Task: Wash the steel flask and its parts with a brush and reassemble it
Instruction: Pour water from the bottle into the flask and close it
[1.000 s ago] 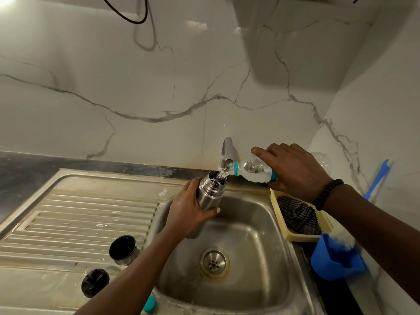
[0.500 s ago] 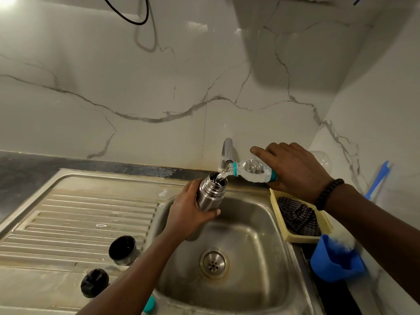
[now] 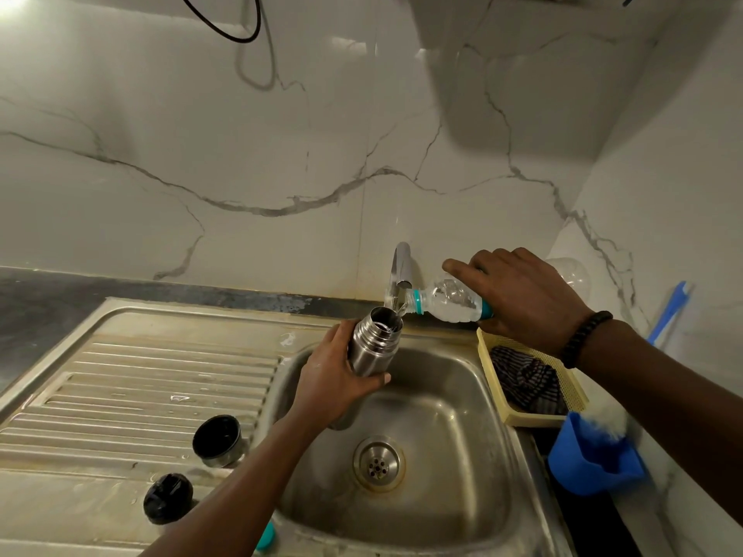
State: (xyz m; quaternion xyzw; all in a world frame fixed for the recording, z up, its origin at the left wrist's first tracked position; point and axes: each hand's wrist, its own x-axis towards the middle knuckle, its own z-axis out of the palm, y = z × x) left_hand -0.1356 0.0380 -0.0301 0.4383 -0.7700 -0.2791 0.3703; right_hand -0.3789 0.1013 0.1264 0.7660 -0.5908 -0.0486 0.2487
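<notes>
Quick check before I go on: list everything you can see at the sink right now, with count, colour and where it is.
steel flask: 1, silver, open, held tilted over the basin
plastic bottle: 1, clear with teal neck ring, tipped, pouring water into the flask mouth
flask cup: 1, steel with dark inside, on the drainboard
flask stopper: 1, black, on the drainboard near the front
teal cap: 1, at the sink's front rim, partly hidden
tap: 1, chrome, behind the basin
sink: 1, steel, drain in the middle
tray: 1, yellow, right of the basin, holds a dark striped cloth
blue holder: 1, right front, white bristles showing
left hand: grips the flask
right hand: holds the bottle; dark bead bracelet
</notes>
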